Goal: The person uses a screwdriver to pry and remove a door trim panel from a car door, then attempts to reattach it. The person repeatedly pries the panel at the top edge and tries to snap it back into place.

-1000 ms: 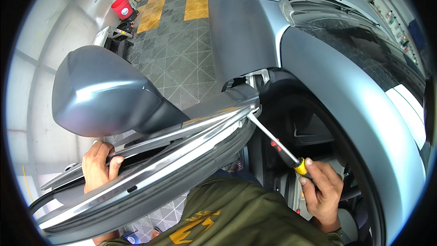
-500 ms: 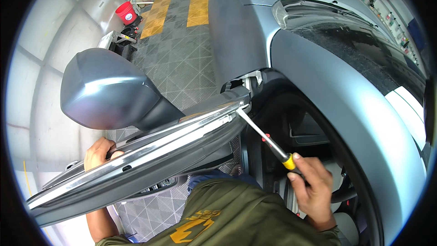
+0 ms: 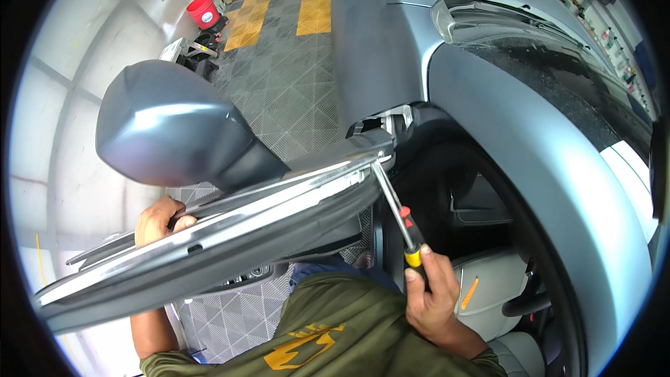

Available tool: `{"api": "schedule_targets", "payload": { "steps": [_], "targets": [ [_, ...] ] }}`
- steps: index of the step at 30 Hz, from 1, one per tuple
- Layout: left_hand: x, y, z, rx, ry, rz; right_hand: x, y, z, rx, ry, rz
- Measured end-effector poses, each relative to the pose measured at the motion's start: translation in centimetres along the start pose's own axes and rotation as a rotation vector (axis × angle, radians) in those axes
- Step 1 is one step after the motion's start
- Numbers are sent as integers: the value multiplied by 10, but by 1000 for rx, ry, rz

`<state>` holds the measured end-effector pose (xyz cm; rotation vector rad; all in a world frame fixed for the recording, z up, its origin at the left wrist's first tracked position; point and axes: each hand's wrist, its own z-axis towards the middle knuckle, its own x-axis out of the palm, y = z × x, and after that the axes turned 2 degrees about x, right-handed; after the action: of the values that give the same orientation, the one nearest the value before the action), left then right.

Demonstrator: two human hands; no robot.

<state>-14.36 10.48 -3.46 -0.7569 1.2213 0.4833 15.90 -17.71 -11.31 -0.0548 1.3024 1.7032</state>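
Observation:
My left hand (image 3: 159,222) is wrapped over the upper edge of the open car door (image 3: 209,255), fingers curled down on its outer side. My right hand (image 3: 434,297) holds a screwdriver (image 3: 396,208) by the handle, just behind its yellow collar. The shaft slants up and left, its tip against the front end of the bright trim strip (image 3: 300,187) along the door's top edge. Most of the handle is hidden in my palm. A grey-blue side mirror (image 3: 174,126) stands out from the door beyond the strip.
The car's front fender (image 3: 373,49) and windshield pillar (image 3: 516,132) rise close by on the right. Inside the door opening are a light grey seat (image 3: 492,286) and a steering wheel (image 3: 534,300). A red bucket (image 3: 202,12) and a step stool (image 3: 185,52) stand by the pale wall.
My right hand has swung left and slightly down, so the screwdriver stands steeper, its tip still at the strip's end. My left hand keeps its grip. The view has shifted a little.

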Motion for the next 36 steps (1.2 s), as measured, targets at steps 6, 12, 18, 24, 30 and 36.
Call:
{"api": "schedule_targets", "payload": {
  "steps": [6, 12, 18, 24, 30, 36],
  "targets": [
    [-1, 13, -8, 17, -67, 123, -19, -7, 9, -64, 28, -65],
    [4, 15, -8, -29, -79, 142, -10, -6, 6, -36, 33, -60],
    [-7, 2, -2, -59, 64, -16, -13, -2, 11, 21, 31, -93],
    [-15, -3, 9, -50, 262, -82, -26, -5, 16, 84, 203, -81],
    [-12, 4, 3, -135, 424, 13, -25, -18, 23, -16, 334, -35],
    [-1, 12, -15, -86, 226, 86, -13, -22, 17, -31, 327, -4]
  ]
}}
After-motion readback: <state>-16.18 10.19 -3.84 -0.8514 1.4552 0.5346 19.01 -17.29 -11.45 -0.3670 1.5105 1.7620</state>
